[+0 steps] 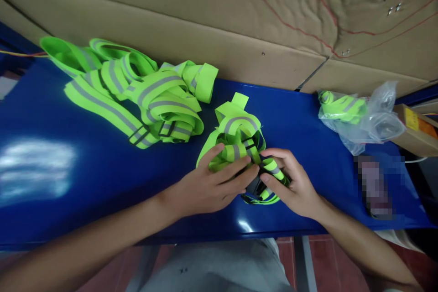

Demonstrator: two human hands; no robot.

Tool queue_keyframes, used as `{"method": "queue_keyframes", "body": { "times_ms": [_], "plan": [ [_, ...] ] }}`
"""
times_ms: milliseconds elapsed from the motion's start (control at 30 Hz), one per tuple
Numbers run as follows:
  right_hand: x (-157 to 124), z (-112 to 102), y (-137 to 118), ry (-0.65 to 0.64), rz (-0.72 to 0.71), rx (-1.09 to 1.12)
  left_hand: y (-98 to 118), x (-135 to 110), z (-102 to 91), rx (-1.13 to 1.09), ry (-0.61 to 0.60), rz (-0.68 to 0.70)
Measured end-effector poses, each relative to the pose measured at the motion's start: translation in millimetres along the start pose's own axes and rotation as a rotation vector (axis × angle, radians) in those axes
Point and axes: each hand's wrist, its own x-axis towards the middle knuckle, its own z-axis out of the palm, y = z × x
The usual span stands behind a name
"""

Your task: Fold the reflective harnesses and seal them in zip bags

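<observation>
A bundle of neon-green reflective straps (239, 124) with grey stripes lies on the blue table in front of me. My left hand (208, 187) rests over its near left side, thumb and fingers closed around the webbing. On the right, my right hand (296, 185) pinches a folded end of the green strap between thumb and fingers. Dark buckle parts (253, 186) show between both hands, partly hidden by the left fingertips. A black slider (250, 143) sits on the strap just above the fingers.
A larger heap of reflective straps (147, 91) lies at the back left. A clear plastic bag (379, 116) with a rolled strap stands at the right, beside a cardboard box (415, 132). A blurred-out object (374, 187) lies nearer. Brown cardboard (239, 50) lines the back of the blue table (102, 200).
</observation>
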Motion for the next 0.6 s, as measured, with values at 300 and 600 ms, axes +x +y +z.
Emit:
{"method": "queue_keyframes", "body": {
  "times_ms": [300,600],
  "plan": [
    [6.1,-5.5,-4.2,-0.041,-0.011,-0.012,-0.8,3.4,-1.5,-0.091,0.051,-0.003],
    [5.1,-83.9,4.1,0.303,0.187,0.095,-47.6,7.1,-11.9,-0.064,0.251,-0.402]
  ]
}}
